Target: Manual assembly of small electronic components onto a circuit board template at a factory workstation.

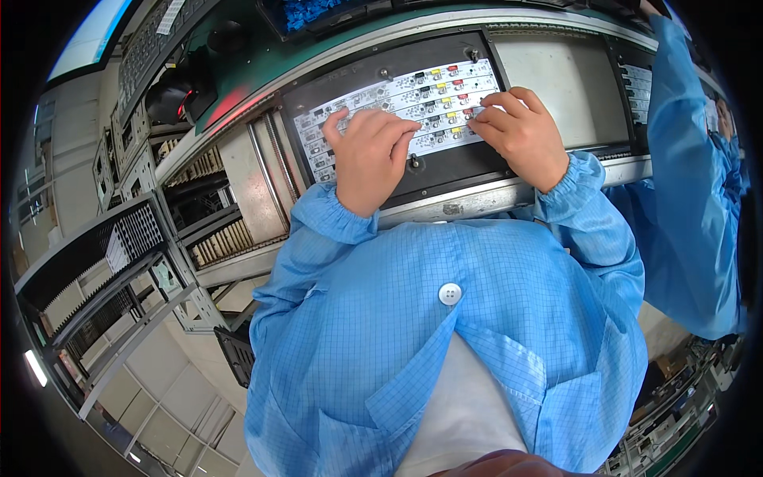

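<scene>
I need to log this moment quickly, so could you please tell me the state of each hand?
Left hand: fingers curled, resting on the white circuit board panel; no grasp visible.
Right hand: fingertips pressing on the panel's right end; holding anything cannot be told.

A slotted rack (119,246) stands at the left of the frame, a keyboard (151,44) at upper left, a co-worker's blue sleeve (683,159) at right, blue parts tray (306,12) at top

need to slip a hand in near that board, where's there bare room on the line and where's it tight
Bare: the grey plate right of the black carrier, and the carrier's dark margin below the circuit board. Crowded: the board itself, under the left hand and right hand.
</scene>
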A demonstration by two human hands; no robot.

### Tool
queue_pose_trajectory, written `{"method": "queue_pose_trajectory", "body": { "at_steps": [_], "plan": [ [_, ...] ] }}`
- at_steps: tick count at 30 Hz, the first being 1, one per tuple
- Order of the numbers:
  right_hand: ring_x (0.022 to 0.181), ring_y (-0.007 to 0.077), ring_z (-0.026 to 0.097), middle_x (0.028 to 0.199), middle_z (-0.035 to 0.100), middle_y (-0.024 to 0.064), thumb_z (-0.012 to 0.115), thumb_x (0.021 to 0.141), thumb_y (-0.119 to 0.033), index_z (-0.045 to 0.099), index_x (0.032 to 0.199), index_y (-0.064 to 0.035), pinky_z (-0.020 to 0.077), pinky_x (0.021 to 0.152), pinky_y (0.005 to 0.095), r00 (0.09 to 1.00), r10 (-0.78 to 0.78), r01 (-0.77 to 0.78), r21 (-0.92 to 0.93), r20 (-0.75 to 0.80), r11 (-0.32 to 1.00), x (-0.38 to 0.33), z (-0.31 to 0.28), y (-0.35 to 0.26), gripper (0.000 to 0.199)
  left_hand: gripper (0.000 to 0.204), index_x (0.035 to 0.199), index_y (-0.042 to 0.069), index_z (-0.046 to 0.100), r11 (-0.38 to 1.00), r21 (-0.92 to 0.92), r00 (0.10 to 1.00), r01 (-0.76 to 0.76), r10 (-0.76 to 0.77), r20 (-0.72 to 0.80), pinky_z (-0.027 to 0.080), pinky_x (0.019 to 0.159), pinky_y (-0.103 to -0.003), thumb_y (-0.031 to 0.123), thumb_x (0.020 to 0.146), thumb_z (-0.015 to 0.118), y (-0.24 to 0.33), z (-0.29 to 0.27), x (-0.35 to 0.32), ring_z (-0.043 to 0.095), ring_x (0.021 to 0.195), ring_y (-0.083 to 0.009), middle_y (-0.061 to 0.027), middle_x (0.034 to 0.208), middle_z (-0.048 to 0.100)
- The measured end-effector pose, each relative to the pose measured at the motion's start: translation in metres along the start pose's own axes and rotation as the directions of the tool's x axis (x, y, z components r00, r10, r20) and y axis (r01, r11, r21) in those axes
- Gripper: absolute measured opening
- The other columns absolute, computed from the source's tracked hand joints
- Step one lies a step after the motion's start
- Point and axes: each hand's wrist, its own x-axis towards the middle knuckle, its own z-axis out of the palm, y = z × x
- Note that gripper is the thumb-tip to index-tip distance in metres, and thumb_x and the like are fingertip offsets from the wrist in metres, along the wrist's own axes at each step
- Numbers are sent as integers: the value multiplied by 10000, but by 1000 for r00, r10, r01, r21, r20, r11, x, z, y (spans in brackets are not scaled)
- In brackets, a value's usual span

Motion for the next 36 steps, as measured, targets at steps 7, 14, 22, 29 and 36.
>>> {"method": "queue_pose_trajectory", "body": {
  "at_steps": [7, 14, 22, 29, 36],
  "plan": [
    [1099, 211, 683, 1052, 741, 0, 805, 823, -117, 816, 1050, -138, 519, 978, 402, 999, 1, 4, 152, -33, 988, -2, -8, 23, 228, 132, 1020, 192, 821, 1000, -1, 1000, -2, 2, 4, 283, 1126, -466, 118, 913, 801, -4, 0, -1, 678, 1070, -188, 29, 972, 747],
    [1032, 284, 650, 1016, 695, 17, 891, 786, -147, 794, 994, -155, 515, 871, 430, 949, 312, -295, 203, -56, 934, -5, -1, 42, 230, 126, 988, 186, 789, 999, -39, 998, -35, 33, -47, 280, 1133, -523, 100, 897, 794, 0, 0, 2, 666, 1057, -193, 32, 962, 713],
    [1053, 261, 650, 1006, 700, 5, 840, 811, -124, 723, 913, -127, 503, 913, 398, 959, 284, -281, 220, 17, 934, 4, -4, 49, 155, 123, 998, 175, 791, 999, -53, 1000, -7, 6, -18, 285, 1139, -502, 97, 903, 786, 3, -6, 1, 670, 1064, -198, 25, 965, 714],
    [932, 304, 723, 981, 752, 61, 818, 803, -21, 763, 1022, -118, 557, 850, 426, 932, 148, -167, -32, -331, 985, 35, -47, 100, 246, 110, 1000, 173, 794, 999, -28, 999, 26, -27, -21, 287, 1139, -526, 110, 910, 787, -3, -10, -2, 661, 1071, -197, 28, 973, 714],
    [903, 158, 745, 1064, 803, 82, 814, 992, -161, 759, 1232, -62, 586, 793, 281, 474, 499, -549, 200, -725, 812, 50, -76, 231, 265, 114, 1008, 166, 802, 999, 41, 991, -1, 7, -132, 316, 1117, -534, 122, 903, 789, -12, -32, 26, 673, 1115, -202, 21, 991, 735]
  ]
}}
